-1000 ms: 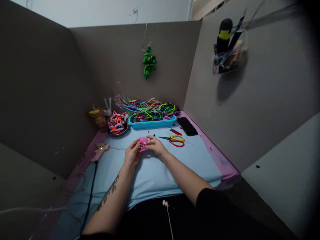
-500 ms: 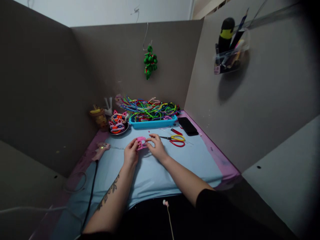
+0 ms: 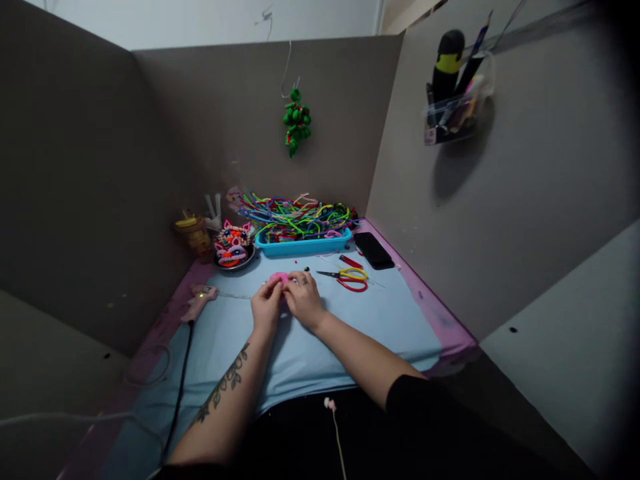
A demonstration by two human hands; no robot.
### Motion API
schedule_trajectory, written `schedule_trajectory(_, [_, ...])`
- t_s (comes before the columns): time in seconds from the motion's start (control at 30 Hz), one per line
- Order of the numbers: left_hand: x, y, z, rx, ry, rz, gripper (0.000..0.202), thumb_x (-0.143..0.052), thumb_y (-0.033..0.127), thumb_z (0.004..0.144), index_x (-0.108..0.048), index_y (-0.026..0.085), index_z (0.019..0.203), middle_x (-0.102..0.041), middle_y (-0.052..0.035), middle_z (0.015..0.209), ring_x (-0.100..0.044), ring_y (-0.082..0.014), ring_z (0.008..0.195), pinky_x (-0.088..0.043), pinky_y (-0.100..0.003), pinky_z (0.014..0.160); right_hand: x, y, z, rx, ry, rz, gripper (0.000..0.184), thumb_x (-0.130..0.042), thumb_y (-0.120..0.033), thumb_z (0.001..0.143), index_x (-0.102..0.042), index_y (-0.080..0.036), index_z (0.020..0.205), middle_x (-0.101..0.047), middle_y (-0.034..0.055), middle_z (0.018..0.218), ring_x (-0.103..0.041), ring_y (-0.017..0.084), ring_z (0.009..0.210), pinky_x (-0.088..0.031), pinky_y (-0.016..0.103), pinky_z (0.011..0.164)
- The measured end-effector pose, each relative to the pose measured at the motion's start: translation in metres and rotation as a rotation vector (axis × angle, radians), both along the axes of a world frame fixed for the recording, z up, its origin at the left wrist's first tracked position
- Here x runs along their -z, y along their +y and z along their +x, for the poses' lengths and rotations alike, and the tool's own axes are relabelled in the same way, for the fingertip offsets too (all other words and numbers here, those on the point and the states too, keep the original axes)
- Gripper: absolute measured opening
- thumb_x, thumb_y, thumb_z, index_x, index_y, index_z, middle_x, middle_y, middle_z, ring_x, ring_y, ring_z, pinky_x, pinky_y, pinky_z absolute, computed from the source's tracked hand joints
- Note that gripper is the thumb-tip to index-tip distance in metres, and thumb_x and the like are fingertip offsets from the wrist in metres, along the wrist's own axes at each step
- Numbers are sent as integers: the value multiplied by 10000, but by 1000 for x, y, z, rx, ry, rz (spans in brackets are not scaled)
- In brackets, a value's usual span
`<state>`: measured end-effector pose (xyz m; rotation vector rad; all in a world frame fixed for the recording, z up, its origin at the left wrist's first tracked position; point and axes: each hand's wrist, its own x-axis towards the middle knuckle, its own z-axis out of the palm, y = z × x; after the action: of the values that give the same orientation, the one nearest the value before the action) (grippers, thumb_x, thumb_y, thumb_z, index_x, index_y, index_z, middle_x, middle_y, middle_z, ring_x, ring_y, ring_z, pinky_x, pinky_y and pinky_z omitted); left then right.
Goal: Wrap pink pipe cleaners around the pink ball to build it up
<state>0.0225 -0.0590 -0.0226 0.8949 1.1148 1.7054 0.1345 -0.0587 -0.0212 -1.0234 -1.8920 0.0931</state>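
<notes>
A small pink piece of pipe-cleaner craft [image 3: 279,277] is held over the blue cloth [image 3: 340,347], mostly covered by fingers. My left hand [image 3: 266,303] pinches it from the left. Closed on its right side, my right hand [image 3: 304,300] has its fingertips almost against the left ones. Just right of my hands lie scissors [image 3: 353,279] with one yellow and one red handle loop. A pink glue gun [image 3: 199,303] rests on the left with its light lit.
Behind my hands stands a blue tray [image 3: 303,248] heaped with colourful pipe cleaners [image 3: 300,217]. A metal bowl [image 3: 236,266] holds animal-face crafts. A black phone [image 3: 374,251] and a red-handled tool [image 3: 351,261] lie at the right. Grey partitions [image 3: 500,200] enclose the table.
My right hand has closed in on the pink piece, its fingers now bent over it beside the left ones. Less of the piece shows. A small dark bead-like item is now visible behind my right hand.
</notes>
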Motion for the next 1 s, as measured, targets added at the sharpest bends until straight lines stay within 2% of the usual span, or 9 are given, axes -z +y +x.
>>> schedule_trajectory(0.13, [0, 4, -5, -9, -45, 13, 341, -796, 298, 597, -736, 139, 893, -724, -88, 868, -646, -163, 738, -482, -276, 707, -8, -9, 5, -194, 191, -26, 128, -550, -175, 822, -646, -227, 755, -554, 67, 1029, -495, 219, 1027, -406, 406, 942])
schedule_trajectory(0.23, [4, 7, -10, -28, -83, 20, 381, -795, 325, 602, -726, 152, 934, -721, -74, 857, -636, -139, 688, -478, -268, 681, -11, -8, 12, -244, 356, -87, 75, -582, -230, 821, -655, -229, 839, -549, 67, 1052, -523, 208, 1039, -428, 373, 914])
schedule_trajectory(0.33, [6, 8, -11, -26, -93, 35, 378, -805, 324, 590, -727, 155, 919, -722, -66, 863, -631, -128, 680, -476, -262, 688, -7, 2, 15, -174, 432, -122, 126, -569, -240, 833, -660, -218, 917, -576, 63, 962, -553, 195, 966, -439, 352, 880])
schedule_trajectory(0.47, [6, 6, -8, 12, -85, 48, 362, -816, 312, 574, -731, 155, 890, -723, -61, 831, -630, -130, 663, -479, -264, 682, 1, 13, 11, -38, 350, -127, 79, -595, -206, 804, -671, -218, 820, -583, 40, 852, -547, 192, 901, -426, 349, 876])
schedule_trajectory(0.77, [2, 2, -3, 70, -75, 54, 364, -824, 309, 566, -731, 159, 884, -725, -68, 817, -635, -136, 651, -487, -269, 661, 2, 13, 8, 1, 283, -98, 104, -549, -167, 813, -629, -222, 773, -632, 31, 798, -555, 193, 856, -426, 334, 837])
schedule_trajectory(1.0, [6, 4, -1, 40, -77, 46, 348, -841, 279, 541, -724, 155, 844, -721, -59, 786, -638, -142, 661, -488, -279, 677, 7, 12, 5, 56, 319, -130, 97, -558, -207, 804, -643, -224, 762, -670, 30, 760, -586, 185, 768, -448, 318, 793])
